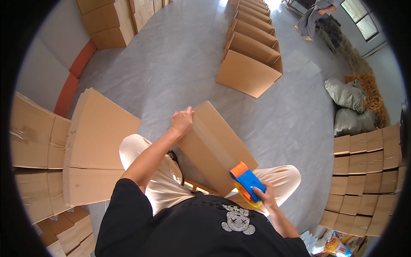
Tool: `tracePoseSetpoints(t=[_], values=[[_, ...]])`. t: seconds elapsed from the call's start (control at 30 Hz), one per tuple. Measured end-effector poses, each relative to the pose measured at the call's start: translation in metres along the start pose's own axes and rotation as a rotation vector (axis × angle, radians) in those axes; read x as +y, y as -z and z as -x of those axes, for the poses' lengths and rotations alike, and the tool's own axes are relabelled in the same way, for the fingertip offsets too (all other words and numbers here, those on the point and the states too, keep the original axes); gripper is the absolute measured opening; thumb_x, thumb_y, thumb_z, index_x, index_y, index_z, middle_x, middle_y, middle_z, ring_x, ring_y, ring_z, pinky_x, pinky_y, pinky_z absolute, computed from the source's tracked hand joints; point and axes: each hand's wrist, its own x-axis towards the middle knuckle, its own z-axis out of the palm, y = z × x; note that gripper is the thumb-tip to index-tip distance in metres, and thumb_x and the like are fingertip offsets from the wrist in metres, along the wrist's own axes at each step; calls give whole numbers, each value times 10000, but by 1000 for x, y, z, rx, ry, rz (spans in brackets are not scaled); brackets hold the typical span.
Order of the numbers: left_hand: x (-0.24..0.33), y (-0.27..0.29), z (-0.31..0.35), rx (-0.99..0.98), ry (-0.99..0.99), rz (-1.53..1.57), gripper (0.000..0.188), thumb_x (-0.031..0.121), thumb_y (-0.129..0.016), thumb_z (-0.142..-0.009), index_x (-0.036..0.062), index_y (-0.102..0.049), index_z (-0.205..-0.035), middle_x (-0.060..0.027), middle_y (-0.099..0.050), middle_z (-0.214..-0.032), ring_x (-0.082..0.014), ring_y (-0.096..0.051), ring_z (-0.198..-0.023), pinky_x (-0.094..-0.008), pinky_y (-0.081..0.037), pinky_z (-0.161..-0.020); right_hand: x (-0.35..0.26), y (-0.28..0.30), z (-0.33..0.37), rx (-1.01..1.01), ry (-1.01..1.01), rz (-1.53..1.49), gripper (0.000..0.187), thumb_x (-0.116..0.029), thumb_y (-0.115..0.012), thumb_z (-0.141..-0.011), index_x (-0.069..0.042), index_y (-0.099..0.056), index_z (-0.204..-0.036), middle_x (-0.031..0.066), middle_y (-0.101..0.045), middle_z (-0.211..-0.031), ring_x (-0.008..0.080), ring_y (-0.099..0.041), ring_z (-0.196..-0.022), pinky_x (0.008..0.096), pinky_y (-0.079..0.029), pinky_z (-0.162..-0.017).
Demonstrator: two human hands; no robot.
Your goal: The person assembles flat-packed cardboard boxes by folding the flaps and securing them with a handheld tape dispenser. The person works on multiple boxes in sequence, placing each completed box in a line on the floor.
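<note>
A closed cardboard box [205, 158] stands between my knees, tilted in the view. A strip of clear tape [212, 143] runs along the seam of its upper face. My left hand [183, 121] grips the box's far left end, fingers bent over the edge. In my right hand [264, 193] is a blue and orange tape dispenser [247, 180] with a yellow tape roll low on it. The dispenser's orange front end rests at the near right edge of the box, where the strip ends.
Open-topped cardboard boxes [250, 70] stand in a row ahead. Flat cardboard sheets [102, 132] lean at my left beside stacked cartons [32, 132]. Stacked cardboard [364, 175] and grey sacks [349, 96] line the right. Another person [312, 19] is at the far right.
</note>
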Motion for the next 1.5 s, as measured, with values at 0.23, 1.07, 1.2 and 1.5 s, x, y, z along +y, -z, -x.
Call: tracePoseSetpoints(t=[0.23, 1.07, 1.2, 1.5], values=[[-29, 11, -31, 77, -58, -288, 608, 472, -256, -965, 204, -94, -1486, -31, 56, -1551, -287, 125, -1413, -547, 83, -1101, -33, -75, -108, 74, 345, -62, 328, -298, -643, -820, 30, -639, -837, 28, -590, -678, 62, -502, -635, 239, -426, -575], [-57, 72, -89, 42, 220, -418, 1070, 791, -504, -666, 322, 13, -1477, -129, -52, -1541, -336, -56, -1413, -569, -35, -1092, 32, -124, -204, -59, -266, 406, 563, -495, -657, -708, 67, -655, -704, 199, -647, -677, 316, -671, -699, 394, -522, -650], [-69, 69, -89, 53, 218, -422, 1070, 796, -496, -664, 314, 1, -1480, -149, -67, -1536, -335, -78, -1407, -566, -60, -1084, 19, -122, -191, -13, -222, 536, 569, -508, -643, -699, 60, -660, -719, 227, -641, -682, 342, -668, -708, 399, -530, -660], [-64, 54, -52, 43, 294, -350, 1192, 829, -523, -595, 259, 34, -1481, -173, -84, -1517, -358, -122, -1385, -602, -107, -1050, 91, -114, -163, 74, -335, 552, 513, -481, -641, -743, 22, -655, -842, 215, -670, -836, 331, -668, -807, 409, -526, -733]])
